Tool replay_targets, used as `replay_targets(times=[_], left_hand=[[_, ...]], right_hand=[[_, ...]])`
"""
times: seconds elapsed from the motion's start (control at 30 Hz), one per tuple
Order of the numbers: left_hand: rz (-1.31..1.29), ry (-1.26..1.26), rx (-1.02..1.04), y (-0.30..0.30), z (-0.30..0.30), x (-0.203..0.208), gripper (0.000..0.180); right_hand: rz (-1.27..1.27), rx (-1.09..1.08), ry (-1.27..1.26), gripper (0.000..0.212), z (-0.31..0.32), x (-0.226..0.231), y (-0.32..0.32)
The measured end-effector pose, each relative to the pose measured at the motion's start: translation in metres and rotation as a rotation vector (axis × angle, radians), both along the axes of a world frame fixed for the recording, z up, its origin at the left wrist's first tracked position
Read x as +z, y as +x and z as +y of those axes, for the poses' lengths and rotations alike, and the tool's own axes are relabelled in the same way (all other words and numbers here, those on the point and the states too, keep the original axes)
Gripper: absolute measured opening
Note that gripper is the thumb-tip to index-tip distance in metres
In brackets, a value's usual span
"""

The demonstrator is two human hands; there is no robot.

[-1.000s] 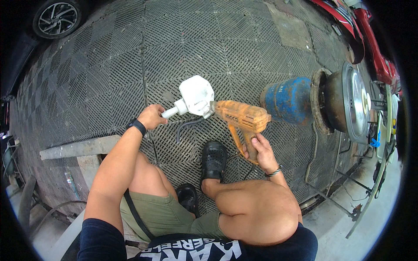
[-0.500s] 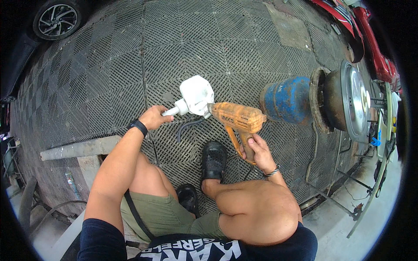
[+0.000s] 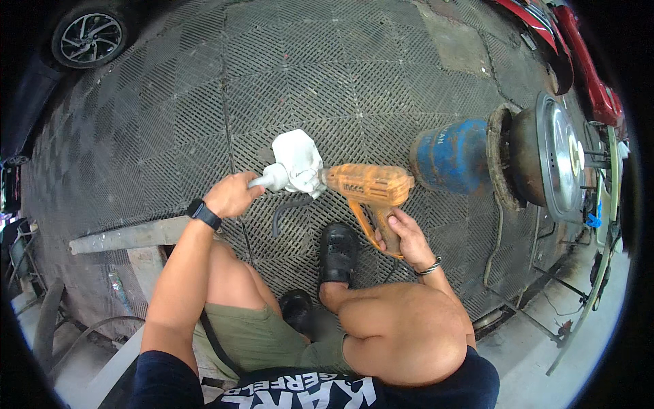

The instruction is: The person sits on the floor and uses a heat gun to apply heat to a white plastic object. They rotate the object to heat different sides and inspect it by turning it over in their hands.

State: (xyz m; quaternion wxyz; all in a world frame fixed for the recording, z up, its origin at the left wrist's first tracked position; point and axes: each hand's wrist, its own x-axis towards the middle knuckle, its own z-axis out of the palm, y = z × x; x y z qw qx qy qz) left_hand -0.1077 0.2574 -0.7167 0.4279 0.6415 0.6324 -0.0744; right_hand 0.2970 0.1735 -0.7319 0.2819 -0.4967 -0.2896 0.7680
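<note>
Your left hand [image 3: 230, 195] grips the white plastic part [image 3: 296, 160] by its stem [image 3: 274, 176], presumably for clearance from the orange heat gun [image 3: 371, 185] your right hand [image 3: 409, 240] grasps.

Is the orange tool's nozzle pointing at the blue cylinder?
No, the orange tool points its nozzle left toward the white part, away from the blue cylinder.

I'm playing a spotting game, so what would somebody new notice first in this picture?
Probably the bright orange heat gun in the right hand, near the middle, with its nose pointing at a lumpy white piece held in the left hand. Next might come the scuffed blue tank to the right, with a dark pot and its shiny lid just beyond it.
</note>
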Motion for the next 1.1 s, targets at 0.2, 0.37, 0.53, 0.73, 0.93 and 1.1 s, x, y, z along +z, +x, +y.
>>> replay_targets(times=[0.2, 0.37, 0.53, 0.73, 0.93, 1.1], left_hand=[[0.298, 0.098, -0.132, -0.026, -0.006, 0.028, 0.044], [0.391, 0.166, -0.284, -0.02, -0.012, 0.025, 0.044], [0.315, 0.088, -0.368, -0.02, -0.012, 0.013, 0.047], [0.239, -0.03, -0.301, 0.007, -0.002, 0.013, 0.048], [0.239, -0.093, -0.315, 0.008, 0.002, 0.008, 0.046], [0.215, -0.077, -0.382, 0.021, 0.013, 0.018, 0.046]], right_hand=[[0.019, -0.02, 0.082, 0.051, 0.002, -0.005, -0.017], [0.066, -0.095, 0.029, 0.045, 0.014, -0.014, -0.032], [0.108, -0.116, 0.163, 0.044, 0.012, -0.027, -0.037], [-0.753, 0.044, 0.576, 0.056, 0.021, -0.021, -0.015], [-0.8, -0.003, 0.564, 0.057, 0.026, -0.034, -0.019], [-0.841, -0.014, 0.566, 0.056, 0.034, -0.033, -0.03]])
